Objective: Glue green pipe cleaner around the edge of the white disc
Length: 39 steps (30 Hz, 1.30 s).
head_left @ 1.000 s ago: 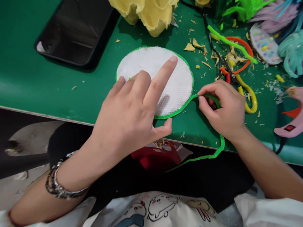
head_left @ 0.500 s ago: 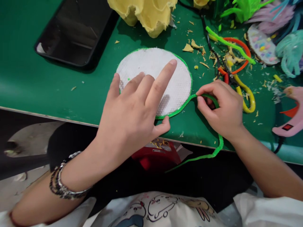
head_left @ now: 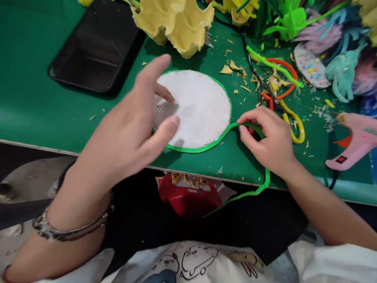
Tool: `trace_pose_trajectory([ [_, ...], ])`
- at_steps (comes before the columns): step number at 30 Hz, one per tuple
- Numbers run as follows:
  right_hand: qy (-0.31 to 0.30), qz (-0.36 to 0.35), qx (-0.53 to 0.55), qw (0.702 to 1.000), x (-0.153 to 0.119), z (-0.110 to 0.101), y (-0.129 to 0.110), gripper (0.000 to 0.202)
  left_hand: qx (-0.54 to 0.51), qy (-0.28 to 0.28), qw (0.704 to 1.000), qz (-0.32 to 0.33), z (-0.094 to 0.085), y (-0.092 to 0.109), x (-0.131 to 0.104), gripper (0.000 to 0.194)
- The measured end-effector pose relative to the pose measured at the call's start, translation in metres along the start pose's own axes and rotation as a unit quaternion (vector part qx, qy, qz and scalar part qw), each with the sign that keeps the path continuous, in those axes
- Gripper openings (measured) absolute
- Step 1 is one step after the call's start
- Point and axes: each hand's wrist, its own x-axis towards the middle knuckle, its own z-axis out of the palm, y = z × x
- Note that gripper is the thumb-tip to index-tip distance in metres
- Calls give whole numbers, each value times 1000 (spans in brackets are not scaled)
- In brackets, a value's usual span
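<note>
A white textured oval (head_left: 200,108) lies on the green table, with a green pipe cleaner (head_left: 203,148) running around its edge. My left hand (head_left: 129,118) is raised over the oval's left side, fingers apart and holding nothing; it hides that part of the rim. On the right, my right hand (head_left: 266,139) pinches the pipe cleaner between thumb and forefinger, just beyond the oval's right edge. From this hand the loose tail hangs over the table's front edge.
A black phone (head_left: 97,47) lies at the left, beside a yellow egg carton piece (head_left: 176,23). Scissors (head_left: 297,125), scraps and a pink glue gun (head_left: 353,141) are at the right. A red container (head_left: 188,196) sits below the table edge.
My left hand has lifted off the oval and moved left, uncovering more of its white surface. My right hand keeps its pinch on the pipe cleaner. The whole view has shifted slightly.
</note>
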Motion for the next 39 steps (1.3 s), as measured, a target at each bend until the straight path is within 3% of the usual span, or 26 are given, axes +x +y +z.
trace_pose_trajectory([
  [3,-16,1,-4,1000,1,-5,0,13,64,24,997,-48,-4,-10,1,58],
  [11,-58,-19,-6,998,0,-20,-5,17,76,-74,994,-36,3,-16,14,59],
  [18,-79,-65,-5,995,-21,-22,-20,12,62,-179,978,89,2,-44,46,64],
  [21,-67,-72,-3,995,-32,-18,-23,12,59,-210,971,95,-4,-46,57,66],
  [27,-47,-85,-2,995,-41,-9,-19,17,55,-209,974,75,-7,-40,61,72],
  [32,-59,-59,21,996,-38,-7,-23,10,45,-210,973,83,-7,-39,59,74],
  [39,-26,-13,48,998,-34,-6,-30,13,82,-216,968,99,-6,-38,60,75],
])
